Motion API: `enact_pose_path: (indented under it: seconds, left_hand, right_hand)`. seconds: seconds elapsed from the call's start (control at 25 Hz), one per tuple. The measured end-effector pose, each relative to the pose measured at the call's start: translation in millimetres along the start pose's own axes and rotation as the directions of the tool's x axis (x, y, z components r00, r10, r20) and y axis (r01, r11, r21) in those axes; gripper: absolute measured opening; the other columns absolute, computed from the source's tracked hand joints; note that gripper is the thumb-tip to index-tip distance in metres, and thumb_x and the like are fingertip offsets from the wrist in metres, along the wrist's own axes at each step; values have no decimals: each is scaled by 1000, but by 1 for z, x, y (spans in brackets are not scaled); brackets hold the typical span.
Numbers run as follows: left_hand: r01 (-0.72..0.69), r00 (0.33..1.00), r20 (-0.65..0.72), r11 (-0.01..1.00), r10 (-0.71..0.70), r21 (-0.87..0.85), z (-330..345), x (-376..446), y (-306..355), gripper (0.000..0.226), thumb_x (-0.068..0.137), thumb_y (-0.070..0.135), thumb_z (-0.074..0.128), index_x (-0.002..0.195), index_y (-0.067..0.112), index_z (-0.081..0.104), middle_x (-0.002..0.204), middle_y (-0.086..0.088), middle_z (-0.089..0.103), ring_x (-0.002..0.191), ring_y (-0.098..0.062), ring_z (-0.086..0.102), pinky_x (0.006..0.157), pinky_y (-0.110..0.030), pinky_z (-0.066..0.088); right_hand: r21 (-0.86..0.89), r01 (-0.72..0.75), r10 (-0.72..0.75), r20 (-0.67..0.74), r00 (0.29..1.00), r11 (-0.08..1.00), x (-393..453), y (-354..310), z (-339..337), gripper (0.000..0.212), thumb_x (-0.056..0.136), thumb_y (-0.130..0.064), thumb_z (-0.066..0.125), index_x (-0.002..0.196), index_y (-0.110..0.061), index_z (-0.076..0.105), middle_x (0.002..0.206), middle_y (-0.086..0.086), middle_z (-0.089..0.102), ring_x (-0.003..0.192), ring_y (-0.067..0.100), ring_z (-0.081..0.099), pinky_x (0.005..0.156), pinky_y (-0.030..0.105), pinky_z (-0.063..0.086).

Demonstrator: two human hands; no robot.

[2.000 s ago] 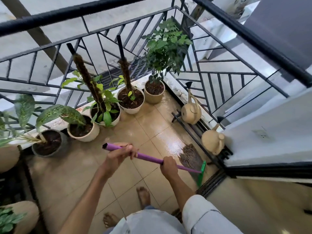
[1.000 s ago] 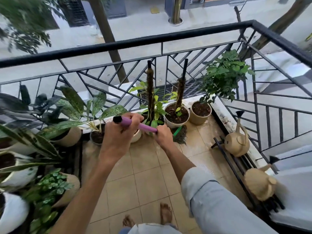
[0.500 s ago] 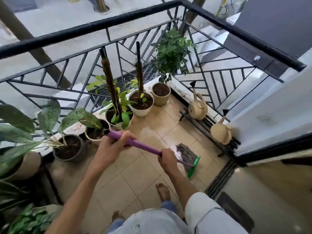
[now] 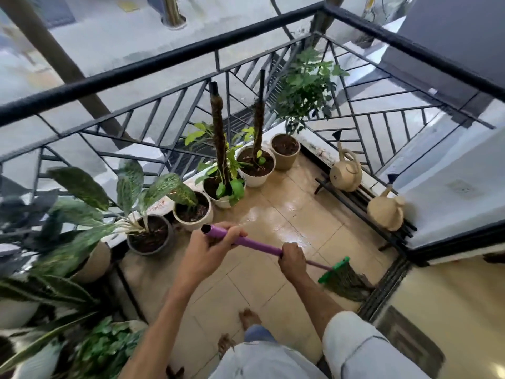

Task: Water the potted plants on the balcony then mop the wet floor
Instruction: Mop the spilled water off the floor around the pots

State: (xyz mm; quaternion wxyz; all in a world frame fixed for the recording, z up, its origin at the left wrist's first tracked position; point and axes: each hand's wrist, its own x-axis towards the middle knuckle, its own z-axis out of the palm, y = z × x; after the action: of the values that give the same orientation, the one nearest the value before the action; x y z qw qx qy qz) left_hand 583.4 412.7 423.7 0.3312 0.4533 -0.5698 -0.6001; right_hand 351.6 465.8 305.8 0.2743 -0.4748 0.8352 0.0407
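Observation:
I hold a mop with a purple handle (image 4: 258,245) in both hands. My left hand (image 4: 210,250) grips the top end of the handle; my right hand (image 4: 292,259) grips it lower down. The green clamp and grey mop head (image 4: 345,280) lie on the tiled floor (image 4: 295,214) at the right, beside the door track. The tiles ahead of the mop shine wet. Several potted plants (image 4: 222,187) stand in a row along the railing.
Two beige watering cans (image 4: 345,175) (image 4: 386,212) sit on a low black rack along the right railing. More plants (image 4: 68,269) crowd the left side. The black railing (image 4: 164,67) encloses the balcony. My bare feet (image 4: 248,318) stand on the tiles below.
The mop head has swept back from the plant pots toward the door track at the right. My hands keep the same grip on the handle; the view tilted down.

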Motion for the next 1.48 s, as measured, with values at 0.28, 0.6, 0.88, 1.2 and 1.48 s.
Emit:
enact_pose_path:
  seconds: [0.28,0.6,0.88,1.2,1.48]
  left_hand:
    - [-122,970,-176,962,168,246,-93,6,49,15,102,28,73,97,29,87,87,8,84,72,-6,77,68,-15,57]
    - [-141,955,-174,886,239,442,-179,58,81,29,91,64,71,101,41,84,88,4,83,81,-33,79,78,-59,66]
    - [-32,997,72,952,11,306,-200,105,19,44,86,66,78,108,29,86,106,-1,83,98,-19,82,91,-65,63]
    - [-65,879,468,952,-88,301,-152,86,-17,19,104,27,70,99,26,88,98,5,84,87,-9,77,75,-19,59]
    - [-170,852,524,942,-7,290,-172,70,11,17,103,16,71,97,18,88,93,-2,84,76,-6,76,66,-20,61]
  right_hand:
    - [100,240,-237,-40,971,966,51,-147,-27,24,107,-7,51,121,2,69,125,21,68,118,37,66,96,45,53]
    - [104,412,-406,-74,911,905,83,-263,-35,28,104,-14,56,124,0,71,125,21,70,119,39,67,100,44,52]
    - [164,130,-124,-42,991,978,75,-206,4,25,110,-14,55,128,-4,69,128,16,67,125,33,64,106,47,54]
    - [307,-362,381,-1,925,880,-30,-129,81,29,110,-11,48,127,-6,71,129,17,70,124,35,67,103,43,55]
    - [375,-445,488,-23,873,813,-53,-162,86,29,108,-7,50,126,-1,72,130,19,68,125,36,65,102,43,54]
